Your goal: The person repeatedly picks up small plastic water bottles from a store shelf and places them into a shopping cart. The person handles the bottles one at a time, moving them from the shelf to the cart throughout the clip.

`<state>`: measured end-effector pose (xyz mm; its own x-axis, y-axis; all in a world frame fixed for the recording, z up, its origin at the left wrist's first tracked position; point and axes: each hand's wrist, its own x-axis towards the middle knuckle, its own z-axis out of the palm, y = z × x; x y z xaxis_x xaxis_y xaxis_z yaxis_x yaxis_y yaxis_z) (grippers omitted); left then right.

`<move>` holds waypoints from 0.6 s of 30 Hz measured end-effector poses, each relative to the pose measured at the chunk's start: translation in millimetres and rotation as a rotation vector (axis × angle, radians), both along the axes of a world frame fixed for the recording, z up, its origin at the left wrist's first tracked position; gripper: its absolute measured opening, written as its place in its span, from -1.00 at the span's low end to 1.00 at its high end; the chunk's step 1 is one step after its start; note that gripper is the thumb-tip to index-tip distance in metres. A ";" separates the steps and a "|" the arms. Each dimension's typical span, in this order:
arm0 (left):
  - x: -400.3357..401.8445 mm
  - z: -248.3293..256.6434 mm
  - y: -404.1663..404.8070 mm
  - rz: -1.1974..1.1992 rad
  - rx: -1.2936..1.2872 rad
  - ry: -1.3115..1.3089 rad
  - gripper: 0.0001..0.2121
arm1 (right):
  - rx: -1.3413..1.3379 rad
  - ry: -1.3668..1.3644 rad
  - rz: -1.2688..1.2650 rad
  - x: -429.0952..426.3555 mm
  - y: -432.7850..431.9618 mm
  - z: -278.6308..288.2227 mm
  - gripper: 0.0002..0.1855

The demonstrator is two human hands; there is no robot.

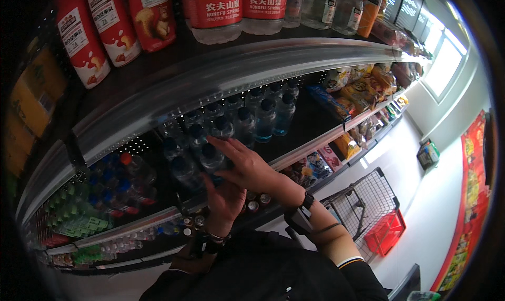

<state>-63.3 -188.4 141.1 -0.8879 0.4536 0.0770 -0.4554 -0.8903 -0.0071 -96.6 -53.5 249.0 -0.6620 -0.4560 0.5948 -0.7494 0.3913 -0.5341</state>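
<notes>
Clear plastic bottles with dark blue caps stand in rows on the middle shelf in front of me. My right hand reaches in over the front bottles with its fingers extended. Its fingertips lie beside a capped bottle, and another bottle stands just left of the palm. I cannot tell whether the fingers touch either one. Below it, my left hand is raised near the shelf's front, thumb apart, its fingers partly behind the right hand. Neither hand shows anything held.
Large water bottles and red cartons stand on the shelf above. Left are bottles with blue caps; right are snack bags. A metal shelf edge runs overhead. A wire shopping cart and red basket stand right.
</notes>
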 end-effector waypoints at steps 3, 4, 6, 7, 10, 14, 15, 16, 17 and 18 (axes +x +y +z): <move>-2.1 -1.1 -2.3 0.023 -0.023 -0.035 -0.18 | -0.030 0.014 -0.031 -6.1 -8.2 -12.0 -0.11; -2.5 -0.7 -3.6 0.015 -0.012 -0.041 -0.21 | -0.036 0.017 -0.046 -7.2 -10.2 -15.8 -0.11; -3.9 0.5 -4.7 0.017 0.001 -0.059 -0.25 | -0.033 -0.022 -0.077 -8.4 -13.5 -21.0 -0.14; -4.9 1.5 -4.7 0.026 0.002 -0.071 -0.27 | -0.005 -0.086 -0.105 -8.9 -14.2 -22.1 -0.15; -6.9 5.2 -6.0 0.007 0.069 -0.063 -0.36 | -0.069 -0.132 -0.081 -8.4 -11.3 -20.6 -0.21; -2.2 9.5 -5.2 0.028 0.042 -0.078 -0.46 | -0.062 -0.175 -0.069 0.1 1.4 -16.8 -0.24; -1.8 10.5 -4.4 0.007 0.054 -0.091 -0.47 | -0.073 -0.143 -0.065 1.7 3.8 -16.5 -0.25; -1.3 11.3 -3.3 -0.015 0.065 -0.079 -0.48 | -0.098 -0.120 -0.053 3.9 6.5 -16.6 -0.26; -1.0 11.9 -1.8 -0.038 0.076 -0.066 -0.49 | -0.094 -0.140 -0.060 6.3 9.4 -16.8 -0.26; -0.5 12.3 -0.7 -0.053 0.085 -0.083 -0.50 | -0.104 -0.168 -0.059 9.2 12.5 -17.0 -0.26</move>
